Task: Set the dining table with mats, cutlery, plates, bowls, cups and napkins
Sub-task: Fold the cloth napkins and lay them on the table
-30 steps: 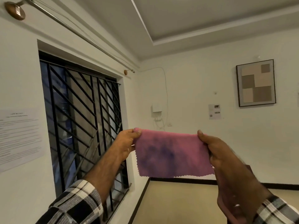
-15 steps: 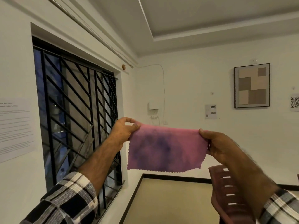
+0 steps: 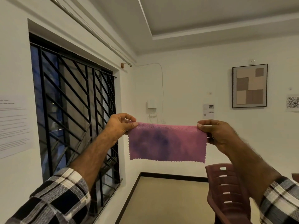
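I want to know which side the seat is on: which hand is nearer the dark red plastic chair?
Right. The right hand is above the dark red plastic chair; the left hand is across the pink cloth, by the window.

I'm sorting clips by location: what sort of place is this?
Probably a room in a home, though posted sheets hint at a staged recording space: barred window, framed picture, plastic chair, and a QR-code sheet on the wall.
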Action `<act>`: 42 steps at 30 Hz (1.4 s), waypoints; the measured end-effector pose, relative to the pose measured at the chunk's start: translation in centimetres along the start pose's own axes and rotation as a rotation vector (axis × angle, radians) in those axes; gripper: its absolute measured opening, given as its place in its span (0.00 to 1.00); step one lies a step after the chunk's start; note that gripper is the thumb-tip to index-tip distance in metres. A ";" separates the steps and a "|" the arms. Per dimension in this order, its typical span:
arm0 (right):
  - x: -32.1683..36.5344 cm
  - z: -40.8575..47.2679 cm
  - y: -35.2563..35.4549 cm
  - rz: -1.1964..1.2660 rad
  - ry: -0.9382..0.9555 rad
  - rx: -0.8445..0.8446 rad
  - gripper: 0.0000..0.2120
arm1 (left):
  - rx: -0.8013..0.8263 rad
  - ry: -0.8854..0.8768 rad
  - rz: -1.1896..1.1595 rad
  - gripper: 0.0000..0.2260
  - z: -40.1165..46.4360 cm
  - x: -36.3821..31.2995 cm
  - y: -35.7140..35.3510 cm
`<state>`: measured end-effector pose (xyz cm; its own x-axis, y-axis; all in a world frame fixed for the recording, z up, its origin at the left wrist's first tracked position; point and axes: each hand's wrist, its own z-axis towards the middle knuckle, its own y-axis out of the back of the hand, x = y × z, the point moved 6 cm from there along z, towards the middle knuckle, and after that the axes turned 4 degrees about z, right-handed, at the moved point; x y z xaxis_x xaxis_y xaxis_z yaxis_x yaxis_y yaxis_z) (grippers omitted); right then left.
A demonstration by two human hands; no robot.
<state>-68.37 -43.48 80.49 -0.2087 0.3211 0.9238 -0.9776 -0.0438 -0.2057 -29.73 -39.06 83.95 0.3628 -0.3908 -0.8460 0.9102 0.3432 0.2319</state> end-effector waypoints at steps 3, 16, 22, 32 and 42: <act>0.6 0.2 0.0 -0.036 0.021 0.007 0.08 | -0.040 -0.043 0.101 0.08 0.1 -0.8 0.3; 6.6 0.2 0.4 -0.520 0.291 0.025 0.07 | 0.058 -0.138 0.379 0.06 1.2 -3.8 1.5; 9.2 0.5 0.5 -0.522 0.320 0.023 0.09 | 0.013 -0.232 0.464 0.10 2.0 -6.2 2.1; 10.4 0.9 0.4 -0.340 0.298 0.086 0.10 | 0.089 -0.190 0.280 0.19 2.0 -8.1 2.0; 9.9 1.7 -0.1 -0.293 0.339 0.091 0.06 | 0.053 -0.155 0.079 0.13 2.5 -6.8 1.5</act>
<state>-70.39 -41.92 90.21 0.0827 0.6229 0.7779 -0.9956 0.0173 0.0919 -30.30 -37.99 91.29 0.4566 -0.4929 -0.7406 0.8853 0.3341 0.3235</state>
